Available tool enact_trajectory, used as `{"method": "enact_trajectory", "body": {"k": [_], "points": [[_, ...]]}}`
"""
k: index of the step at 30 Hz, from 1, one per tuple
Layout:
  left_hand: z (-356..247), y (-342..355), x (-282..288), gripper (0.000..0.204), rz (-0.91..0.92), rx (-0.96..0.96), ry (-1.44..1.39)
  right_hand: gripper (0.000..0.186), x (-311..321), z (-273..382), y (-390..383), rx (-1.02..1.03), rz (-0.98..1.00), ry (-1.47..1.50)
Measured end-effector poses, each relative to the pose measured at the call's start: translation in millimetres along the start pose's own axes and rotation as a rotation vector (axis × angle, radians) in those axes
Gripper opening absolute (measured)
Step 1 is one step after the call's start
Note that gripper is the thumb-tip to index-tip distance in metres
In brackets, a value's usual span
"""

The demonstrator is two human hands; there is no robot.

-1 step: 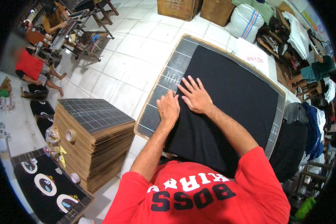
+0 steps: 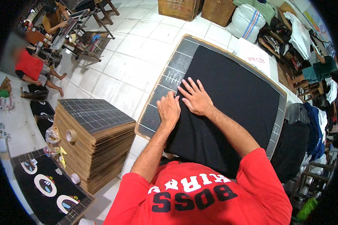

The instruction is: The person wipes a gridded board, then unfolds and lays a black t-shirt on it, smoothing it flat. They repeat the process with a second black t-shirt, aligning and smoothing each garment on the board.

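A black fabric piece lies over most of a dark board marked with white lines. Its left edge runs beside a bare strip of the board. My right hand rests palm down on the fabric near that edge, fingers spread. Just left of it, my left hand is closed, thumb and fingers pinched at the fabric's left edge. The fabric looks mostly smooth, with soft folds toward my body, where its near end hangs close to my red shirt.
A tall stack of boards stands to the left, with tape rolls at its side. Printed black panels lie beyond it. Two people sit far left; another is at right. A white sack and wooden boxes stand behind.
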State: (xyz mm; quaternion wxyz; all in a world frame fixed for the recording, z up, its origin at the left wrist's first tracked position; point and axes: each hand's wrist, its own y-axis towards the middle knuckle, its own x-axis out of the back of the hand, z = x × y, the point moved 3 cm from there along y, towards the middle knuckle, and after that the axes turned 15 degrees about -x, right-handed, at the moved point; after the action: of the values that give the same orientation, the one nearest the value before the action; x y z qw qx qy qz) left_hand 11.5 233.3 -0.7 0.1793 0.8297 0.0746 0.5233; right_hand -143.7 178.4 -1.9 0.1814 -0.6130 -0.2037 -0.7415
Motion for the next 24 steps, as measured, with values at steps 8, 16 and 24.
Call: {"method": "enact_trajectory", "body": {"k": [8,16,24], "points": [[1,-70,35,0.030,0.039,0.031,-0.063,0.058,0,57,-52,0.105,0.030,0.076],[10,-85,43,0.023,-0.045,0.054,-0.106,0.056,2,25,-29,-0.012,0.020,-0.035],[15,-87,43,0.023,-0.049,0.054,-0.132,0.056,-2,42,-34,-0.017,-0.004,-0.102]]}}
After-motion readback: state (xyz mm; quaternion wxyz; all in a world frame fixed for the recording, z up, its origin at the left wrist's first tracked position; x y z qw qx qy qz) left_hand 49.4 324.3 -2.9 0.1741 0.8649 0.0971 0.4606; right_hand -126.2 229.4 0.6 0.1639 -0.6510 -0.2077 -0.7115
